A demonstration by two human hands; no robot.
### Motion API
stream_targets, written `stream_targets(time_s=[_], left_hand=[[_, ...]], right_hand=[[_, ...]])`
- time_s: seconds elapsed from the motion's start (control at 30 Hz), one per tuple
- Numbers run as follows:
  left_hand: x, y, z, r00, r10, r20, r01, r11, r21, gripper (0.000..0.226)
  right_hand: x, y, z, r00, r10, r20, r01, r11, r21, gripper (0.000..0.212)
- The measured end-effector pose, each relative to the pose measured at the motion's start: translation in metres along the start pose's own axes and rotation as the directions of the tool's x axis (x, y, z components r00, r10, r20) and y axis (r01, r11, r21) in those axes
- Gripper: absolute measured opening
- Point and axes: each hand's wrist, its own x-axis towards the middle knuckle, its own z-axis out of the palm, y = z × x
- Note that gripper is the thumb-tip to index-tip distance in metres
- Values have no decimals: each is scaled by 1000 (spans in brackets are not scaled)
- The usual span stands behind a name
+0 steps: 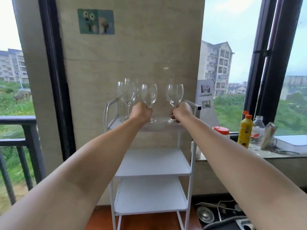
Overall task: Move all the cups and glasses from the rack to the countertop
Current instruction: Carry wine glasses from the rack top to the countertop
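Bare hands [141, 112] [181, 110] pinch smooth clear glass stems [150, 107].

No words or numbers are showing clearly enough to read. The yellow bottle [244, 130] is wearing a label, but its print is too small and blurry. The grey card [206, 97] leaning by the window is showing little pictures and a blurry line nobody can read.

Glass stems [150, 107] hidden by hands
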Motion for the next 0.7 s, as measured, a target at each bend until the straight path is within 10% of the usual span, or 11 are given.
stream_targets(time_s=[0.7], left_hand=[[-149, 33, 2, 957, 249, -146, -286, 894, -346, 28]], right_hand=[[-141, 37, -45, 892, -294, -343, 293, 954, -54, 27]])
